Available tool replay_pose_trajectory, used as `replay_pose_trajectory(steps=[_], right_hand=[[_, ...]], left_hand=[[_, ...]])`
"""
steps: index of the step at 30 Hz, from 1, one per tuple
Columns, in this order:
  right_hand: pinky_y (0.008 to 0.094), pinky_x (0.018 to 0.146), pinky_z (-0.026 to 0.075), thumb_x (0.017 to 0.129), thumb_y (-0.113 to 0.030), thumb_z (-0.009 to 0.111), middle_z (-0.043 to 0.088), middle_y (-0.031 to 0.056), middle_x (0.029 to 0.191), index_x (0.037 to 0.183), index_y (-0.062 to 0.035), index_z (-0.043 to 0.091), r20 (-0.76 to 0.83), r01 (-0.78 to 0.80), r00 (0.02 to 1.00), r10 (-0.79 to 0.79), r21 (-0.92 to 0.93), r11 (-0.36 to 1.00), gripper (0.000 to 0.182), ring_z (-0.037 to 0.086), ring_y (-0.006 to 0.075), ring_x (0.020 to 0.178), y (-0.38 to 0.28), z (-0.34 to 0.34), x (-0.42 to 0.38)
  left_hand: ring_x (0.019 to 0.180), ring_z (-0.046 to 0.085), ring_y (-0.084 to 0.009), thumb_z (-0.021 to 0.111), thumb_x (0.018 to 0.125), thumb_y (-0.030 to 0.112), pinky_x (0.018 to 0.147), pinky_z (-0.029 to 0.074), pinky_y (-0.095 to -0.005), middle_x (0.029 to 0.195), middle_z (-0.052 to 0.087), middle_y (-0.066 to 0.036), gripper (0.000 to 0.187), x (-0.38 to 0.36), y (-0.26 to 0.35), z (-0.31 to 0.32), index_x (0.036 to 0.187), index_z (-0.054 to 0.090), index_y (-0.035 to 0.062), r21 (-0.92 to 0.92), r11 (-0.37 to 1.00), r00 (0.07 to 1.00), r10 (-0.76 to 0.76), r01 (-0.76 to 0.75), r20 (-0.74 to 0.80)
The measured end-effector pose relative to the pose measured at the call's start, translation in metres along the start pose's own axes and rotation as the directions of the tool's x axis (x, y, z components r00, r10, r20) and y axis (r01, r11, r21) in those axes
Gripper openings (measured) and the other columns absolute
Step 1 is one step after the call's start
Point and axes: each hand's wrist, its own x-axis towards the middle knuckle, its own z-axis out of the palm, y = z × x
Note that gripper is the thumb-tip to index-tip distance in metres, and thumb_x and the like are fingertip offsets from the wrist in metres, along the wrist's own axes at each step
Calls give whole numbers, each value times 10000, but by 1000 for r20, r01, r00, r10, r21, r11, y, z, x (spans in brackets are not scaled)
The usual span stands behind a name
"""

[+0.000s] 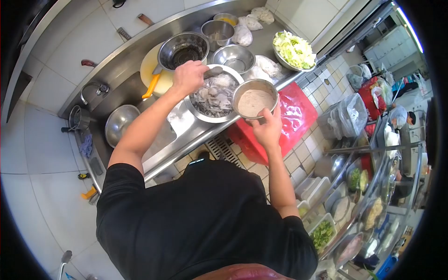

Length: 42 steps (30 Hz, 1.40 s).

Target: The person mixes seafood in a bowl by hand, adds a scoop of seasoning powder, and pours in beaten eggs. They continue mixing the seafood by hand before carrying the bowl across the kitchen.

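Observation:
My right hand (268,125) grips a small metal bowl (235,108) by its near rim, thumb on top. Pale beige powder (254,101) fills much of it, and the bowl overlaps the right edge of a larger white-rimmed basin (193,108). Inside that basin lie grey, slippery-looking strips (212,99), with a whitish patch on top. My left hand (189,77) is closed at the basin's upper left rim, fingertips beside a small grey shape. I cannot tell what those fingers hold. A yellow-handled knife (151,85) rests on a round cutting board (148,65) to the left.
Metal bowls (184,49) and plastic bags (265,66) stand behind the basin on the steel counter. Chopped cabbage (294,49) fills a bowl at the right. The sink (133,88) holds a metal bowl (120,122). Red plastic (298,109) and a food rack (345,200) are to my right.

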Motion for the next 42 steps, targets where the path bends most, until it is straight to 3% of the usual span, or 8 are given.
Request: replay_pose_trajectory(steps=[7, 10, 14, 21, 24, 27, 35, 42], right_hand=[[474, 1109, 394, 622, -71, 844, 329, 368, 1495, 758, -6, 585, 38, 73, 997, -74, 23, 997, 300, 361, 508, 1385, -7, -1, 0], [481, 1123, 370, 608, -55, 823, 327, 390, 1482, 761, -1, 586, 48, 150, 987, -151, 19, 988, 287, 361, 525, 1377, -9, 5, 0], [475, 1119, 373, 614, -62, 821, 327, 396, 1478, 772, -5, 595, 44, 193, 981, -191, -25, 981, 281, 370, 526, 1371, -14, 14, -1], [462, 1083, 417, 618, -68, 846, 331, 374, 1488, 773, -6, 594, 24, 85, 996, -86, 20, 996, 302, 409, 509, 1349, -12, 14, -2], [463, 1069, 433, 614, -75, 859, 338, 365, 1489, 769, -7, 582, 1, 78, 997, -78, 16, 997, 324, 421, 494, 1348, -11, 9, -3], [457, 1056, 445, 619, -75, 859, 334, 364, 1494, 766, -10, 577, -11, 47, 999, -47, 3, 999, 325, 434, 497, 1337, -7, 6, -9], [439, 1057, 456, 618, -120, 888, 310, 375, 1504, 762, -17, 588, -77, -50, 996, 50, -1, 999, 349, 464, 478, 1326, -6, -6, -40], [433, 1100, 396, 602, -121, 907, 369, 322, 1496, 792, -25, 608, -356, -209, 903, 241, 126, 970, 368, 424, 450, 1368, -13, -45, -120]], left_hand=[[726, 648, -272, 638, 774, 115, 644, 527, -404, 744, 644, -59, 184, -12, 52, 9, 903, 766, 141, -327, 906, 963, 264, -270, -63], [773, 679, -279, 635, 766, 177, 683, 544, -390, 793, 698, -72, 202, -22, 81, 29, 902, 779, 139, -182, 976, 932, 176, -122, 317], [830, 709, -252, 634, 745, 183, 767, 548, -341, 864, 746, -119, 225, -17, 83, 50, 890, 790, 114, -364, 847, 758, -69, 388, 648], [777, 661, -138, 673, 780, 113, 739, 510, -295, 850, 741, -81, 192, 0, 25, 40, 929, 789, 80, -568, 531, 731, -153, 629, 665], [763, 663, -179, 663, 791, 96, 717, 515, -321, 836, 724, -65, 203, 7, 14, 2, 955, 782, 107, -521, 721, 858, -202, 457, 473], [741, 643, -240, 653, 793, 89, 667, 515, -367, 800, 679, -58, 227, -14, -15, 17, 982, 771, 132, -172, 982, 995, 83, -73, 49], [762, 611, -252, 699, 766, 80, 637, 506, -386, 808, 646, -38, 279, -25, 42, 6, 1029, 754, 155, -371, 847, 924, 370, -379, -100], [1039, 632, -321, 680, 825, 35, 945, 473, -411, 1164, 693, -138, 242, -30, 128, 15, 1061, 730, 36, -667, 620, 887, 439, -414, -142]])
